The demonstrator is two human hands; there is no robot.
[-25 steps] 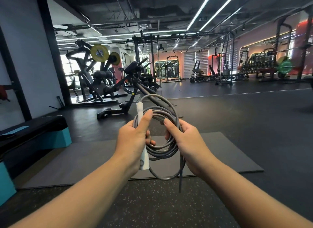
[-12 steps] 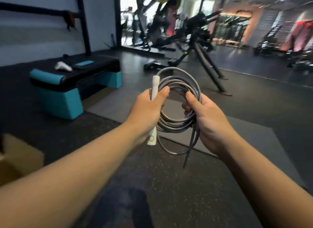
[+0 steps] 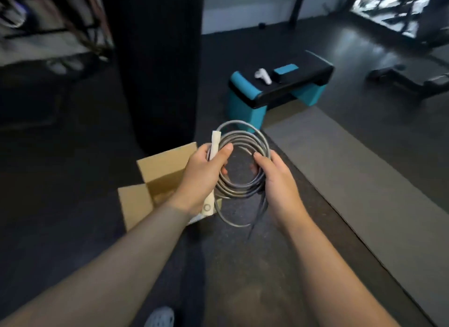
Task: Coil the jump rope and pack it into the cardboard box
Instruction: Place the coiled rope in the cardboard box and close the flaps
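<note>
Rope (image 3: 243, 178) first, since it is the task's thing: it is sitting coiled in several grey loops, held up in the air between both hands, just right of and above the box (image 3: 155, 180), not yet inside it.

Going from large to small: the floor (image 3: 243, 278) is dark and speckled, with a grey mat (image 3: 352, 168) lying to the right. A black column (image 3: 158, 59) is standing behind the box. Farther back a teal and black step bench (image 3: 291, 88) is carrying a small white object and a teal block; what they are I cannot tell.

The box is standing open on the floor with its flaps up. Its inside is mostly hidden by the left forearm, so I cannot tell what, if anything, is lying in it; something pale is showing at its near right corner.

The left hand (image 3: 201, 178) is gripping the white handle (image 3: 213, 156) together with the left side of the coil, thumb curled over. The right hand (image 3: 277, 180) is wrapping its fingers round the right side of the loops. A loose tail (image 3: 257, 217) is hanging down from the coil, and one outer loop is sagging wider than the rest.

The coiling looks done, judging by the bundle; the packing is still waiting. What could go wrong: nothing is tying the loops, so easing either grip may let them spring apart. The dangling tail or the sagging loop may catch on a flap and be left hanging outside.
</note>
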